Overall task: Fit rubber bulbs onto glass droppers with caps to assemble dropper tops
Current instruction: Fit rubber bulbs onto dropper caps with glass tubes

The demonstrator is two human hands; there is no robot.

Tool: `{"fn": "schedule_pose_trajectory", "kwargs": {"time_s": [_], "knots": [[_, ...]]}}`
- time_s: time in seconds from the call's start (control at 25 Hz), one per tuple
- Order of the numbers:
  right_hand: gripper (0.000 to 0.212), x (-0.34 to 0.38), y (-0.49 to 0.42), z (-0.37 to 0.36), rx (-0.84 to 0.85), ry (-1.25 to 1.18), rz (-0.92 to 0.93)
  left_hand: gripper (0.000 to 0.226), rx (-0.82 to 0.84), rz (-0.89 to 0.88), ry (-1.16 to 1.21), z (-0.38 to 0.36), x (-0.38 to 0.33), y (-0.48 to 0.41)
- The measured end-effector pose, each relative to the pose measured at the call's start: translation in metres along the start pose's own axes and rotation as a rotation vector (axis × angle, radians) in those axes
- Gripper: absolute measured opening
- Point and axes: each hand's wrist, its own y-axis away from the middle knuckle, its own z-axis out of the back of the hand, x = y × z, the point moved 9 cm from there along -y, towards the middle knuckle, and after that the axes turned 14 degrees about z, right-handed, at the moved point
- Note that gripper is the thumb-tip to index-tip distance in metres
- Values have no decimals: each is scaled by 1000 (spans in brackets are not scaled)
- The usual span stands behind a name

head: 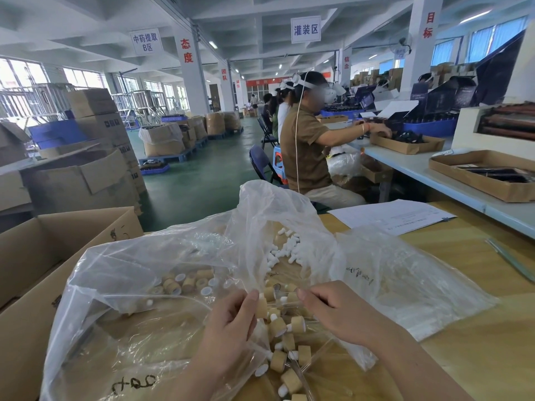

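head view: both hands meet over the near plastic bag (139, 264) on the tabletop (477, 285).
the left hand (231, 322) pinches a tan cap (262, 308) by its sides; the right hand (333, 309) pinches a clear glass dropper (289, 298), long axis lying left-right, tip seemingly rightward. the glass looks light, brittle and slick, best held near the cap; the far white bulbs (286, 250) look soft.

Wood bench (486, 351) is covered w/ clear bags (411, 282); paper sheets (390, 217) are laid at far edge.
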Motion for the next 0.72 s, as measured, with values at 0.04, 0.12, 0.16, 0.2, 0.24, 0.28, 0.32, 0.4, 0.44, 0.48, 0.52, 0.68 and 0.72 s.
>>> {"fn": "schedule_pose_trajectory", "kwargs": {"time_s": [0.04, 0.12, 0.16, 0.2, 0.24, 0.28, 0.32, 0.4, 0.44, 0.48, 0.52, 0.68, 0.72], "knots": [[53, -1, 0, -1, 5, 10, 2, 44, 6, -6, -44, 0, 0, 0], [52, -2, 0, -2, 13, 37, 0, 43, -6, -16, -112, 2, 1, 0], [51, -4, 0, -3, 17, 46, -1, 44, -15, -20, -131, 3, 1, 0], [51, -5, 0, -3, 18, 51, 1, 44, -21, -25, -149, 3, 1, 0], [51, -5, 0, -3, 16, 54, 5, 44, -27, -30, -164, 3, 1, 0], [50, -5, 0, -1, 7, 54, 9, 44, -37, -34, -178, 3, 2, 0], [49, -5, -1, 1, -11, 58, 12, 44, -54, -34, -187, 4, 3, -1], [45, -5, -1, 7, -68, 88, 8, 40, -109, -13, -183, 9, 4, -3], [43, -5, 0, 10, -94, 112, 4, 36, -146, 0, -175, 14, 5, -5], [40, -4, 0, 12, -109, 141, 3, 33, -194, 8, -167, 20, 6, -6], [38, -3, 0, 13, -115, 173, 2, 32, -251, 17, -170, 28, 7, -7], [25, 5, -1, 22, -163, 327, 9, 35, -534, 205, -462, 71, 24, -12], [21, 5, 0, 33, -236, 360, -16, 37, -597, 271, -542, 83, 28, -11]]}}
